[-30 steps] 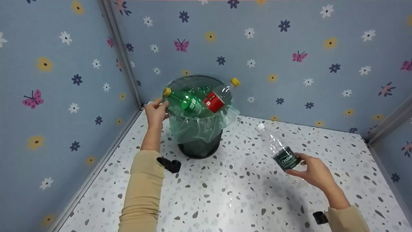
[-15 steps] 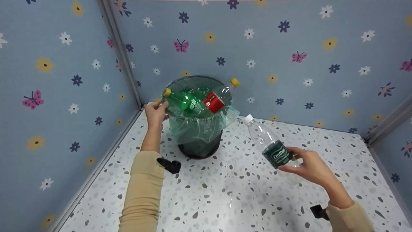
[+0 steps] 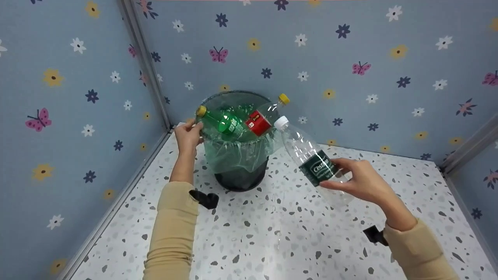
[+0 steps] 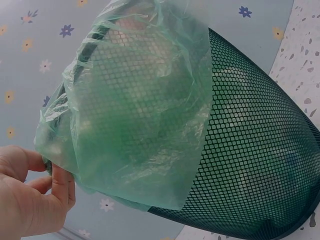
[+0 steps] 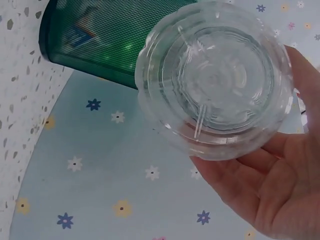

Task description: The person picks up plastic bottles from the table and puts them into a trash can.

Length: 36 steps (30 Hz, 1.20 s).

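In the head view my right hand [image 3: 360, 181] grips a clear plastic bottle [image 3: 303, 149] round its lower part. The bottle has a white cap and a dark green label, and tilts with its cap toward the bin. Its round base [image 5: 215, 80] fills much of the right wrist view. My left hand [image 3: 188, 134] pinches the left rim of a black mesh trash bin [image 3: 241, 179], where a thin green bag [image 4: 140, 110] folds over the edge. Inside the bin lie a green bottle [image 3: 225, 122] and a clear bottle with a red label [image 3: 258, 123], both yellow-capped.
The bin stands on a white speckled floor [image 3: 249, 241], close to the flowered back wall [image 3: 330, 70]. A second flowered wall [image 3: 78, 147] runs along the left, joined by a metal corner strip [image 3: 146, 62]. More green bottles seem to lie deeper in the bin.
My right hand has carried the clear bottle up and to the left, so its cap is now beside the bin's right rim. The left hand has stayed on the rim.
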### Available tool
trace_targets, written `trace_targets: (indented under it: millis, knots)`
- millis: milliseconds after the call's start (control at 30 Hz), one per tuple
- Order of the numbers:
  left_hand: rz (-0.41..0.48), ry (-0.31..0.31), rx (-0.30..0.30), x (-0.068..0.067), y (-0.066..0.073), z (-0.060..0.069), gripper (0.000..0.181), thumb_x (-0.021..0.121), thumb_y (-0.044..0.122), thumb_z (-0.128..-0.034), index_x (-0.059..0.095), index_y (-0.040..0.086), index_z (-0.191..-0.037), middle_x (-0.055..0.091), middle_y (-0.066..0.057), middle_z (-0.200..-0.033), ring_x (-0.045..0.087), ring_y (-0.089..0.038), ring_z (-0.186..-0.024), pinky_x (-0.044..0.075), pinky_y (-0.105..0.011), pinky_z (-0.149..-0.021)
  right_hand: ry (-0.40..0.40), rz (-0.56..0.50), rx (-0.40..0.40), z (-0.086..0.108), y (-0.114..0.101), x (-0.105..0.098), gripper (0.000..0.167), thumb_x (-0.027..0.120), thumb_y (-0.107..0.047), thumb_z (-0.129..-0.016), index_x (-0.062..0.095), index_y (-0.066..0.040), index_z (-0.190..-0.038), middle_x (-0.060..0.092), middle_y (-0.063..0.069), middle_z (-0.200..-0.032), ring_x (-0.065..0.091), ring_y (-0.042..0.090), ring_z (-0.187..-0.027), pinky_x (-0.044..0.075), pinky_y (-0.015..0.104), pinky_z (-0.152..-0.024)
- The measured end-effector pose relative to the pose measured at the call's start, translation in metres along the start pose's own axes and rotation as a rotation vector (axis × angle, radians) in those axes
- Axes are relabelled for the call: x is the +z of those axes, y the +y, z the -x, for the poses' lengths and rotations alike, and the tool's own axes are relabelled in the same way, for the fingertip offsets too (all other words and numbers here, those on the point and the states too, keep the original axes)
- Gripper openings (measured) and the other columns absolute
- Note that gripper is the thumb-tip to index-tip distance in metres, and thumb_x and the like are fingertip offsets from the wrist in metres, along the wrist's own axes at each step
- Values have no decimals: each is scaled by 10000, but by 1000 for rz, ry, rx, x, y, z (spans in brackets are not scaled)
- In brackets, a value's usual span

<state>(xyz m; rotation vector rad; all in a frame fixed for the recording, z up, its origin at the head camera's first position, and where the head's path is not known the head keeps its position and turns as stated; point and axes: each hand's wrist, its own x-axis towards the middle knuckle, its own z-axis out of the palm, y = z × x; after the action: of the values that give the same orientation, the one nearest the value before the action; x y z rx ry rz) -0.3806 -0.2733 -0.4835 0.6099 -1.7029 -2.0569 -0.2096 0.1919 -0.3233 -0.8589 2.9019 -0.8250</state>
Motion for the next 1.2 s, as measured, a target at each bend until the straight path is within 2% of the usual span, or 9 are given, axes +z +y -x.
trace_targets:
  millis: [100, 267, 433, 500, 667, 733, 967, 1067, 1200]
  knots:
    - [-17, -5, -2, 0, 0, 2, 482, 686, 348, -761, 518, 312, -1211, 493, 5, -1145, 570, -148, -893, 496, -330, -655, -12, -2, -10, -11, -10, -4, 696, 684, -499, -705, 554, -1, -1175, 627, 55, -912, 580, 207, -806, 442, 328, -637]
    - [-31, 18, 20, -2, -23, -29, 496, 721, 399, -702, 565, 303, -1163, 511, 17, -1056, 581, -129, -805, 460, -508, -693, -37, -4, -4, -30, -26, -10, 755, 669, -531, -701, 530, 18, -1202, 622, 85, -970, 583, 219, -846, 468, 377, -717]
    - [-35, 0, -32, 1, 17, 17, 455, 656, 294, -805, 515, 272, -1237, 487, -31, -1151, 571, -182, -886, 493, -391, -675, -48, -13, 1, -49, -42, -16, 766, 660, -544, -703, 527, 24, -1198, 618, 105, -987, 587, 210, -840, 480, 365, -718]
    - [53, -44, -13, -3, 12, 16, 418, 622, 334, -823, 529, 263, -1224, 504, -15, -1109, 570, -147, -840, 487, -288, -629, -46, -21, 4, -57, -48, -17, 756, 657, -550, -702, 536, 14, -1191, 622, 97, -977, 590, 198, -827, 483, 353, -710]
    - [94, -51, 8, -5, -10, -11, 459, 665, 351, -781, 539, 261, -1213, 527, 21, -1028, 590, -123, -801, 490, -270, -581, -33, -37, 47, -77, -65, -16, 743, 652, -571, -692, 556, -23, -1185, 633, 71, -935, 596, 182, -807, 483, 334, -695]
    - [11, -20, -41, 0, -2, -7, 497, 666, 288, -795, 491, 265, -1260, 513, -3, -1102, 592, -176, -887, 506, -343, -655, -25, -54, 75, -85, -71, -15, 706, 661, -563, -689, 579, -41, -1157, 637, 60, -906, 595, 174, -787, 479, 324, -674]
    - [-9, 9, 111, -5, -89, -100, 547, 690, 489, -690, 511, 374, -1194, 486, 9, -1139, 604, -197, -827, 500, -406, -588, 35, -73, 126, -114, -94, -9, 608, 677, -561, -673, 642, -78, -1040, 635, 37, -866, 570, 146, -753, 449, 291, -628]
    - [3, 5, 138, -5, -112, -125, 552, 681, 519, -674, 493, 407, -1182, 472, 10, -1180, 595, -232, -845, 495, -408, -593, 55, -63, 146, -125, -104, -5, 591, 670, -574, -671, 651, -86, -1003, 626, 28, -861, 562, 137, -747, 436, 277, -607]
    - [19, -17, 121, -6, -84, -91, 543, 702, 478, -677, 508, 389, -1177, 461, 60, -1199, 605, -187, -804, 475, -486, -594, 90, -36, 186, -141, -115, 5, 550, 668, -587, -662, 654, -86, -887, 610, 28, -803, 529, 139, -689, 407, 267, -555]
